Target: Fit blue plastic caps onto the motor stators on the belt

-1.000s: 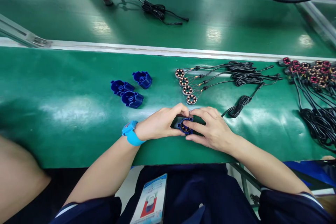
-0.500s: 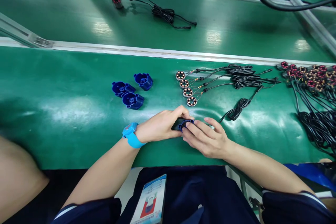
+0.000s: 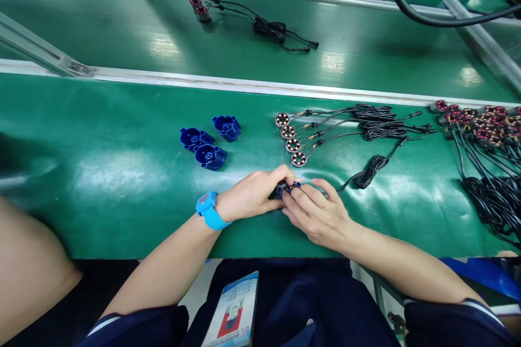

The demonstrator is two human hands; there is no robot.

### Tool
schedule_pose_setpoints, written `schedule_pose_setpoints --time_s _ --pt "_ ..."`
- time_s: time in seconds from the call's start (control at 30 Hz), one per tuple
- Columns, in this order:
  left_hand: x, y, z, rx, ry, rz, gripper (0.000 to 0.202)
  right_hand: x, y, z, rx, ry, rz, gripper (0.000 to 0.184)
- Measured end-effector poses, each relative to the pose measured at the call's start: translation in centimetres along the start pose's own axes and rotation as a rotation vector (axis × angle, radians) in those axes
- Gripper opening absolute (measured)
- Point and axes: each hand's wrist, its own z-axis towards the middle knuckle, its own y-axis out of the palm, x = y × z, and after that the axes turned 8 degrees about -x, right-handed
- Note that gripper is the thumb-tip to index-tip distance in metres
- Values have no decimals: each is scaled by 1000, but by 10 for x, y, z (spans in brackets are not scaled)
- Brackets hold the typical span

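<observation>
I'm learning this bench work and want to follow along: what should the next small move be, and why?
Probably a gentle press by the right hand into the held blue housing, with the left hand steadying it. The left hand brackets the housing, the right lies partly over its opening, and a black cable trails from behind the right hand. The housing's inside is mostly hidden.

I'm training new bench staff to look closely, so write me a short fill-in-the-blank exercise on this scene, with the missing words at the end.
1. The bright watch is worn on the person's ____ wrist.
2. The housing between the left hand and the right hand is coloured ____.
3. Beyond the watch, ____ loose cups of that same colour stand on the green bench.
4. The slanting row of ring-shaped coils holds ____ of them.

Missing words: left; blue; three; four.
</observation>
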Motion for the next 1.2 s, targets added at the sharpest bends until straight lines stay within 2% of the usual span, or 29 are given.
schedule_pose_setpoints --time_s 0.13,0.27,0.37,0.5,0.63,0.7,0.8,0.9,1.03,1.2 --pt "-2 0 0 49 34 -6 30 10 2 -1 171 -9 92 21" --pt "-3 -2 0 -3 68 67 16 14 4 -2 265 13 129 14" --pt "-5 -3 -1 -25 104 143 7 12 7 -4 227 39 136 17" --pt "-7 -3 -3 10 150 267 4 9 9 -6 128 26 90 17" --pt "-7 -1 -3 39 182 311 6 20 7 -3 197 32 285 29" --pt "-7 0 -2 47 161 289 13 28 5 -2 200 66 382 43" --pt "-6 2 -2 93 102 260 32 38 4 -3 52 149 364 59" --pt "-6 5 -1 148 96 260 47 39 4 -5 -59 173 331 64" --pt "-7 8 0 187 133 263 53 35 2 -5 -58 186 322 66" --pt "-6 9 -1 178 155 314 38 31 2 -3 -24 181 284 64"
